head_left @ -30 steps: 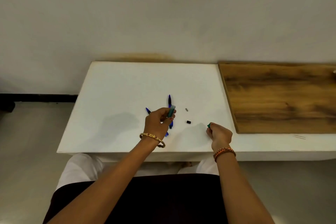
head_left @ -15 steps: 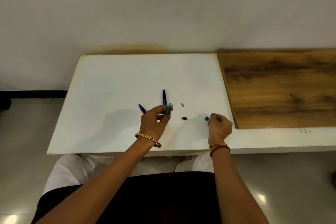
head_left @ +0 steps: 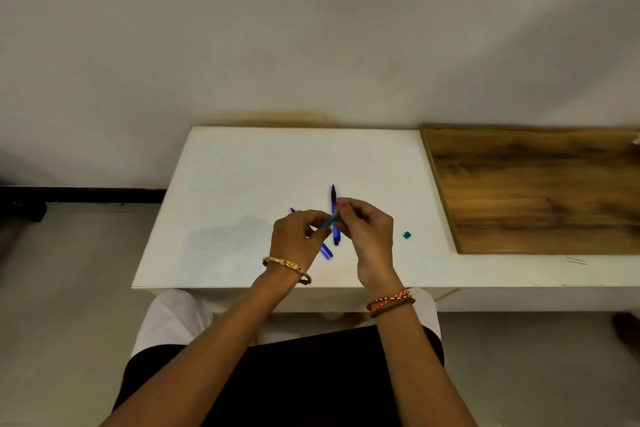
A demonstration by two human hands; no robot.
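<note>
Above white table (head_left: 242,184), L hand (head_left: 296,236) & R hand (head_left: 369,236): both grips pinch 1 teal pen barrel (head_left: 330,219).

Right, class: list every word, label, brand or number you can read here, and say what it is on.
None: no text can be read anywhere.
Tube, pinched between the left hand and right hand: no print shows.
Far pen and near pen: any marking is too small to read.
Green piece, board, table: bare of writing.
</note>
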